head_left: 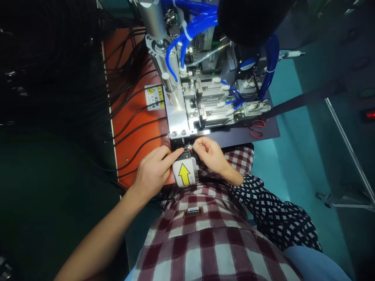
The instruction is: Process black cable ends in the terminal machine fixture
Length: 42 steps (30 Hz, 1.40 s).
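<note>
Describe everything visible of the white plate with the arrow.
The plate is white and has rounded upper corners; its material is unclear. On its face, a yellow, dark-outlined arrow points away from the wearer, with small characters at its right, too blurred to read for certain. It faces up towards the camera, at the near end of the machine, just in front of the checked garment. The left hand is close on its left; I cannot tell whether hand or garment touches it.

Left hand (155,169) and right hand (211,155) at a small part (189,147), yellow arrow (184,174), blue tubes (195,29)
</note>
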### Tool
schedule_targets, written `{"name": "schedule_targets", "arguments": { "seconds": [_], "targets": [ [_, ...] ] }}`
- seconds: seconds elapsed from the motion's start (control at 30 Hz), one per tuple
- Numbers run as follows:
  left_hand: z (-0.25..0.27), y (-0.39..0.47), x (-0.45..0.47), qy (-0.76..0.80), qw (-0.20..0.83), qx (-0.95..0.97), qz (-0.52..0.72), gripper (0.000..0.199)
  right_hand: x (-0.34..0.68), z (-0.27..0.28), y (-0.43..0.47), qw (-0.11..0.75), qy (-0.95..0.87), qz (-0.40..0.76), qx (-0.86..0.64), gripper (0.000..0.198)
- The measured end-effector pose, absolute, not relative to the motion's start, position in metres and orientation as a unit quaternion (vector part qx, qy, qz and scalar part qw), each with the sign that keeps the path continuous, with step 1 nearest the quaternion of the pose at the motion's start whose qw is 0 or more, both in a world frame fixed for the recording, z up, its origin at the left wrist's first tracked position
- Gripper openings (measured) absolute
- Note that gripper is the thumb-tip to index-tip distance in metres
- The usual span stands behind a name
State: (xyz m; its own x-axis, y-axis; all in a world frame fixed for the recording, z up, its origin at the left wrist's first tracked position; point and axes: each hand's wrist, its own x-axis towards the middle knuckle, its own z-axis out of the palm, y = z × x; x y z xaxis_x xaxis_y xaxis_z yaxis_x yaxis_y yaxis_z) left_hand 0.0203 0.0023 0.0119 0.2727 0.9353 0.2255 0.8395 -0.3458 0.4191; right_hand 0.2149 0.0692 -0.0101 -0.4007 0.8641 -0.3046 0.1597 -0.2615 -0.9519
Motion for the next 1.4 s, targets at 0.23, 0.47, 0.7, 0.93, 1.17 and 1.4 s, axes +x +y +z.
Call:
{"name": "schedule_targets", "arguments": {
  "seconds": [0.23, 0.47, 0.7, 0.93, 1.17, 1.4],
  "targets": [
    [0.0102, 0.0013, 0.0207, 0.569, 0.118, 0.782, 0.227, 0.038, 0.2136, -0.011, 0.0674, 0.285, -0.54, 0.635, -0.472, 0.017],
    [0.0101, 0.0014, 0.0229, 0.561, 0.08, 0.79, 0.234, 0.035, 0.2131, -0.0129, 0.0672, 0.285, -0.542, 0.629, -0.479, 0.018],
    [0.0115, 0.0024, 0.0234, 0.556, 0.057, 0.798, 0.226, 0.033, 0.2132, -0.0142, 0.0661, 0.286, -0.56, 0.61, -0.482, 0.014],
    [0.0123, 0.0031, 0.0236, 0.554, 0.052, 0.8, 0.226, 0.032, 0.2142, -0.0157, 0.0648, 0.285, -0.578, 0.596, -0.479, 0.014],
    [0.0119, 0.0031, 0.0233, 0.552, 0.051, 0.801, 0.227, 0.031, 0.2139, -0.0156, 0.0652, 0.291, -0.579, 0.594, -0.477, 0.014],
    [0.012, 0.0035, 0.0237, 0.551, 0.05, 0.801, 0.23, 0.032, 0.2142, -0.0168, 0.0649, 0.288, -0.581, 0.592, -0.478, 0.014]
  ]
}}
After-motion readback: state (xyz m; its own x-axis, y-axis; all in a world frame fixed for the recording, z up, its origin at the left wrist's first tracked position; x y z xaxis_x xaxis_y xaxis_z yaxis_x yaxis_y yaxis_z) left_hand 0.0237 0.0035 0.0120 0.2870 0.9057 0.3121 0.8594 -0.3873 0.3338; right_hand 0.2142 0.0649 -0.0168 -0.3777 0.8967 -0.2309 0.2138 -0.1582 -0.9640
